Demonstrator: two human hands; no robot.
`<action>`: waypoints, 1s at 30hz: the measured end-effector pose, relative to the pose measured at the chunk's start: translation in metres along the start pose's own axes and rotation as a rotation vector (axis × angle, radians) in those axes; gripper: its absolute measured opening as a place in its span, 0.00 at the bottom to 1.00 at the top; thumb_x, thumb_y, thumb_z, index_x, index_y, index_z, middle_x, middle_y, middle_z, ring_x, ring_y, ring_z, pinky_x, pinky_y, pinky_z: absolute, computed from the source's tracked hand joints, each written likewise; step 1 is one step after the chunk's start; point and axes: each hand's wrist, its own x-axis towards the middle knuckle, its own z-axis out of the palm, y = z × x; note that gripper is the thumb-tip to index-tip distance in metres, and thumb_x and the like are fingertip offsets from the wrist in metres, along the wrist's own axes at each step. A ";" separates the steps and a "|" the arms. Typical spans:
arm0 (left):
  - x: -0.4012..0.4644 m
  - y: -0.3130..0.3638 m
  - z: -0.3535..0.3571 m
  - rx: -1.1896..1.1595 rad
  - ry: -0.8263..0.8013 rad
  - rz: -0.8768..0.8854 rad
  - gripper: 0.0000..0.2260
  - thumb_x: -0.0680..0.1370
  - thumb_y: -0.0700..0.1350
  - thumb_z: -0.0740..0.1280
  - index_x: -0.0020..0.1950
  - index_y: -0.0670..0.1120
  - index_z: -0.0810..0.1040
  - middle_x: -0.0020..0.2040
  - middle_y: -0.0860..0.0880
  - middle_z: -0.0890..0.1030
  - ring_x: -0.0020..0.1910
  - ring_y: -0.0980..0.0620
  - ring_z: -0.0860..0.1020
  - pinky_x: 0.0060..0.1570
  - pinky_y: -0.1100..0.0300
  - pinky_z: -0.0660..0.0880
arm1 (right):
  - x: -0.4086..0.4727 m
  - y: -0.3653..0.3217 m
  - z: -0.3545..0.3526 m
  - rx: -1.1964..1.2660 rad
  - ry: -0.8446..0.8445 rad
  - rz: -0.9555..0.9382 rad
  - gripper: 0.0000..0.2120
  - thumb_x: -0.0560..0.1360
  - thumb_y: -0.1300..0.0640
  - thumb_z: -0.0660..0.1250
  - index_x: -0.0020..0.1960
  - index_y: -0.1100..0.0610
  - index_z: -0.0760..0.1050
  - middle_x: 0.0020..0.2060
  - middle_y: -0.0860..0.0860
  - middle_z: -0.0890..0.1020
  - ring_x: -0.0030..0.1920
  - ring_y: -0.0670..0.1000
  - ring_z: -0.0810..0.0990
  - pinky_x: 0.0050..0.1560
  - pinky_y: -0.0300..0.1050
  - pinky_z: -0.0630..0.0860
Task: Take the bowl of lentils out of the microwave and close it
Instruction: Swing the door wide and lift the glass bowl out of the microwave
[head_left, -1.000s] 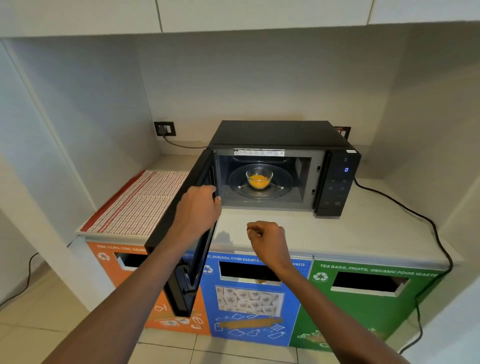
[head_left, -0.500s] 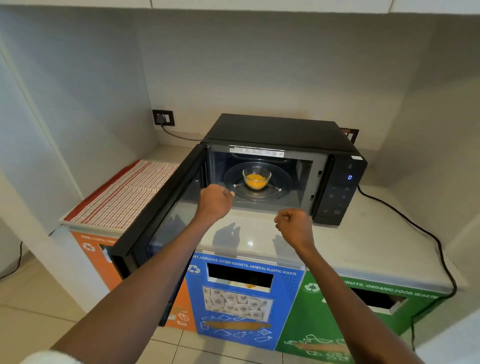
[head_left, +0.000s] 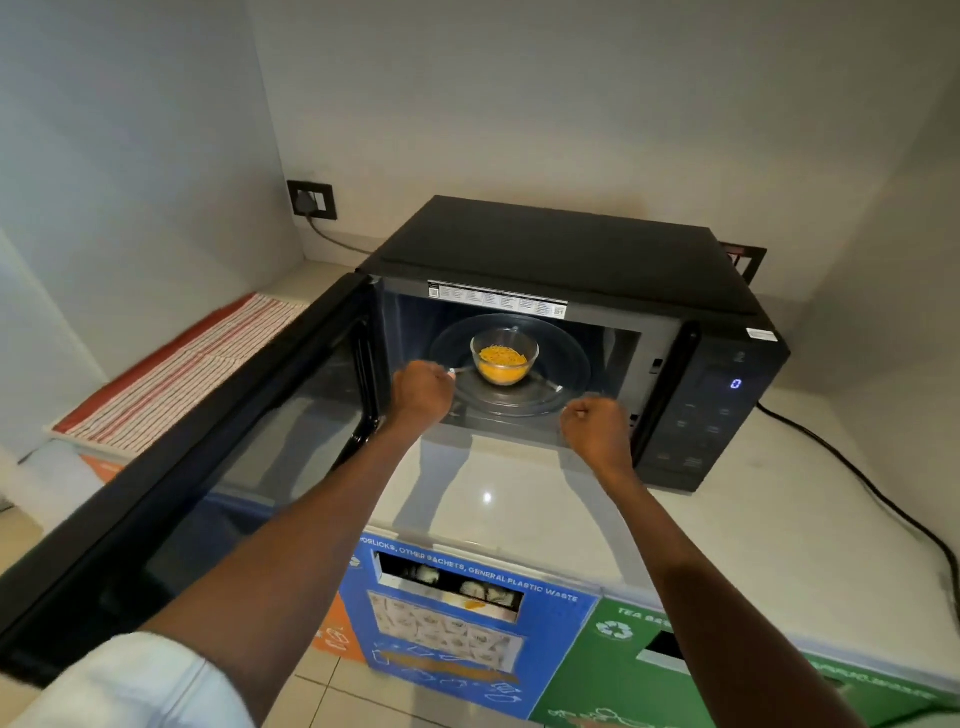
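Hovering at the mouth of the oven cavity, left hand (head_left: 422, 393) sits mid-frame, curled into a loose fist, knuckles up, nothing in it. Right hand (head_left: 596, 427) is slightly lower and to the right, also fisted and empty, just in front of the cavity's lower right corner. Both forearms run up from the bottom edge of the frame; a white sleeve (head_left: 130, 686) shows at lower left.

Just beyond the left fist, w/ a small gap, the bowl of lentils (head_left: 504, 358) stands upright: clear glass, yellow-orange contents, roughly centred on the glass turntable (head_left: 566, 364) inside the microwave (head_left: 545, 249). Neither hand touches bowl or turntable.

Microwave door (head_left: 218, 467) is swung wide open, hinged on the left, reaching toward the lower left of the frame; its window shows dark reflections. Control panel (head_left: 717, 410) at right of the cavity displays a blue "0".

Microwave rests on a pale counter (head_left: 727, 545). A red-and-white striped cloth (head_left: 176, 374) lies on the counter at mid-left, beyond the door. A wall socket (head_left: 311, 199) w/ plug sits upper left behind the oven; a black cable (head_left: 857, 483) trails over the counter at right. Below the counter edge: orange, blue (head_left: 457, 623) and green (head_left: 675, 665) waste bin fronts w/ slots; blue one reads "general plastic waste".
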 end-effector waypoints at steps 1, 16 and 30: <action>0.006 0.000 0.005 -0.012 0.001 -0.006 0.13 0.79 0.44 0.64 0.47 0.38 0.85 0.46 0.38 0.86 0.48 0.39 0.82 0.49 0.57 0.74 | 0.009 0.002 0.002 -0.007 -0.010 0.006 0.12 0.71 0.66 0.62 0.32 0.66 0.80 0.30 0.63 0.82 0.31 0.57 0.80 0.36 0.51 0.79; 0.085 -0.007 0.058 -0.066 0.058 -0.062 0.13 0.79 0.42 0.62 0.42 0.35 0.81 0.42 0.35 0.83 0.45 0.36 0.80 0.46 0.46 0.76 | 0.121 0.000 0.060 0.027 -0.192 0.119 0.20 0.79 0.47 0.59 0.47 0.63 0.80 0.44 0.64 0.85 0.47 0.63 0.83 0.49 0.53 0.80; 0.109 -0.001 0.090 -0.142 -0.037 -0.179 0.18 0.79 0.49 0.65 0.41 0.35 0.83 0.41 0.37 0.86 0.42 0.39 0.84 0.46 0.47 0.81 | 0.164 -0.006 0.085 -0.070 -0.228 0.091 0.21 0.79 0.57 0.62 0.28 0.58 0.65 0.37 0.60 0.73 0.40 0.53 0.73 0.41 0.44 0.65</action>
